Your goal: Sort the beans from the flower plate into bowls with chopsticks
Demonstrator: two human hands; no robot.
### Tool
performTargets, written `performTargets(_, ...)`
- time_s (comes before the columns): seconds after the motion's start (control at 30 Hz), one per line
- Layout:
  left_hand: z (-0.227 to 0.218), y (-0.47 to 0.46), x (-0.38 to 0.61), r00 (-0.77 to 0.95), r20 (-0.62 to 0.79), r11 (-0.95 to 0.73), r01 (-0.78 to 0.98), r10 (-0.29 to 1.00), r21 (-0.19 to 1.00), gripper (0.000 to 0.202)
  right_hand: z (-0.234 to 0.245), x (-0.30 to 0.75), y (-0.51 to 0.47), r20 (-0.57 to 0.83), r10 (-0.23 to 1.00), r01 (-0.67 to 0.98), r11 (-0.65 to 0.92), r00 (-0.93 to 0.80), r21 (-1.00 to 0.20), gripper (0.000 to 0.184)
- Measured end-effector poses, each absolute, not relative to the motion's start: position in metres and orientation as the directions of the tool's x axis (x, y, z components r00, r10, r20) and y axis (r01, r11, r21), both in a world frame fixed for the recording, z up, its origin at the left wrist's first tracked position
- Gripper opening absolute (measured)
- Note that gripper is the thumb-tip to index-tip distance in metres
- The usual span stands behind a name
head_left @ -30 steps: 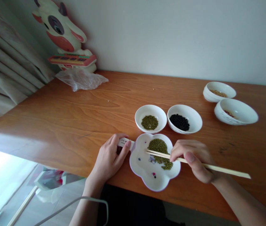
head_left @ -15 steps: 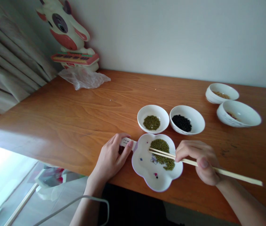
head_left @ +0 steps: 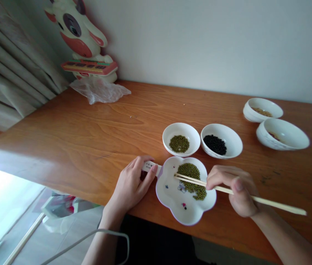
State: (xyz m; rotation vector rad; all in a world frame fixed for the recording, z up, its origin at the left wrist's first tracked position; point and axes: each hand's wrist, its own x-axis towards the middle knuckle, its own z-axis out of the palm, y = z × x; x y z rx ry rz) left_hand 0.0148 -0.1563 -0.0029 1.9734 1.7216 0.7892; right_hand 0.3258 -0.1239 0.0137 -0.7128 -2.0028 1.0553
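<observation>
My left hand (head_left: 133, 180) is closed around the short handle of a white flower-shaped dish (head_left: 172, 198) with a lilac rim. Green mung beans (head_left: 193, 178) lie spread over the dish's right and upper part. In my right hand (head_left: 235, 189) is a pair of wooden chopsticks (head_left: 271, 204), slanting left over the dish. Their tips, close together, are near the left edge of the beans; a small bean seems to be at the tips. Just behind the dish stand a white bowl (head_left: 167, 141) of mung beans and another white bowl (head_left: 234, 143) of black beans.
Two more white bowls stand at the right, the rear one (head_left: 249, 112) with yellowish contents, the nearer one (head_left: 296, 138) with reddish bits. A cow-shaped toy keyboard (head_left: 89, 66) and a clear plastic bag (head_left: 100, 92) are at the back left. A grey cable (head_left: 89, 233) crosses below my left arm.
The whole view has shifted slightly. Both hands keep their grips, and the chopstick tips stay at almost the same spot over the dish.
</observation>
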Motion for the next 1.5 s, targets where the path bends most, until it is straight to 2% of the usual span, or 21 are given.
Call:
performTargets(0.43, -0.003, -0.157, 0.015, 0.078, 0.152, -0.158, 0.755, 0.985, 0.636, 0.028, 0.006, 0.325, -0.127, 0.365, 0.808, 0.073, 0.445, -0.463, -0.892, 0.069)
performTargets(0.8, -0.001, -0.157, 0.015, 0.081, 0.154, -0.162, 0.748, 0.985, 0.644, 0.025, 0.001, 0.310, -0.124, 0.411, 0.754, 0.220, 0.578, -0.512, -0.786, 0.063)
performTargets(1.5, -0.003, -0.157, 0.014, 0.090, 0.127, -0.152, 0.727, 0.988, 0.670, 0.024, -0.006, 0.311, -0.124, 0.490, 0.729, 0.181, 0.628, -0.478, -0.757, 0.057)
